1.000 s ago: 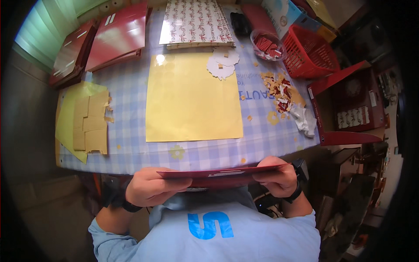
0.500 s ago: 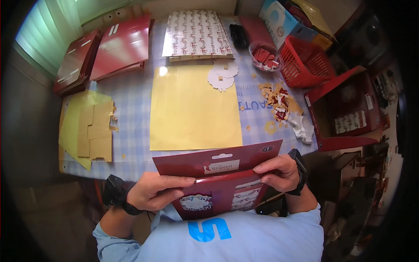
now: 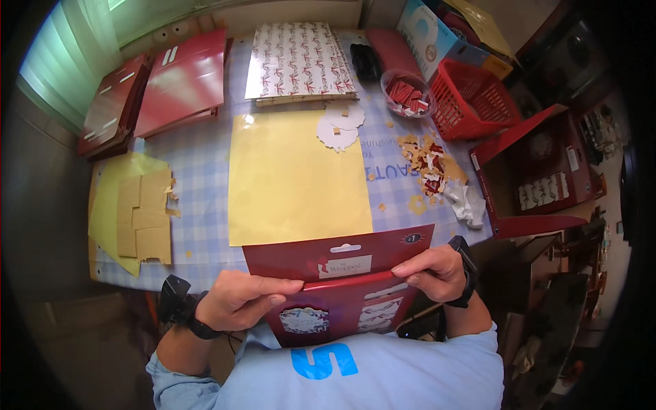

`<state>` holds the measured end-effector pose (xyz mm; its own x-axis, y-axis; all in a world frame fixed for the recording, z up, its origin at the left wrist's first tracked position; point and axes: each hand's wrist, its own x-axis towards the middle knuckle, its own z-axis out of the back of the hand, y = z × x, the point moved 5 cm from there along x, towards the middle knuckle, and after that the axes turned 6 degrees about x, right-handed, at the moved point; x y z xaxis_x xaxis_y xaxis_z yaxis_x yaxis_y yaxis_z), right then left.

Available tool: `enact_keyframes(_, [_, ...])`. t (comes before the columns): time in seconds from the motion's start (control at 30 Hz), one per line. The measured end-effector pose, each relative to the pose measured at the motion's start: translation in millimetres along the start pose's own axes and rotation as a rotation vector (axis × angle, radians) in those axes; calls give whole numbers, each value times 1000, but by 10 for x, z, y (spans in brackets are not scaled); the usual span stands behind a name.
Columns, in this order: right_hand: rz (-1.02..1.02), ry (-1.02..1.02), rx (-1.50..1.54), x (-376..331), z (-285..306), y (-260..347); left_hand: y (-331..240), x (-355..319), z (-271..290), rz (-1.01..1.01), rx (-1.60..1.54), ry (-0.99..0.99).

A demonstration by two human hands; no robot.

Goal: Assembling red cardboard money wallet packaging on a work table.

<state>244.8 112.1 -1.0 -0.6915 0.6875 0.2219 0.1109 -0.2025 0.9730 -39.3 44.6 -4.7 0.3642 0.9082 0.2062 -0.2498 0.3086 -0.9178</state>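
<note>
crease [image 3: 348,281] formed: my left hand [image 3: 238,301] and right hand [image 3: 436,275] pinch the red card [image 3: 347,311] along it; other red cards [image 3: 183,85] lie stacked.

Dark red cardboard package [image 3: 348,281]: creased crosswise, held at the near edge of the surface [image 3: 198,205]. Slotted header flap [image 3: 287,257]: far side of crease. Panel [image 3: 346,301] with scalloped motif: near side.

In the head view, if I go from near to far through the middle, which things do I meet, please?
Light blue shirt → dark red folded card, held between the left hand and right hand → yellow sheet → stack with white-and-red patterned top.
</note>
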Motion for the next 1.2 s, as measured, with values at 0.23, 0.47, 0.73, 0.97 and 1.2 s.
enact_keyframes(0.23, [138,-92,-131,342,25,108,175,107,206,-2,-99,-257])
enact_keyframes(0.47, [-215,-335,8,688,251,-375,311,309,314,118,-346,-498])
enact_keyframes(0.73, [98,-43,-1104,1118,1,90,-376,109,-187,54,745,-42])
enact_keyframes(0.97, [12,232,-940,1362,-602,-298,-188,133,-796,-24,908,276])
enact_keyframes(1.2, [72,105,-841,1512,-543,-521,-27,113,-918,-65,1041,271])
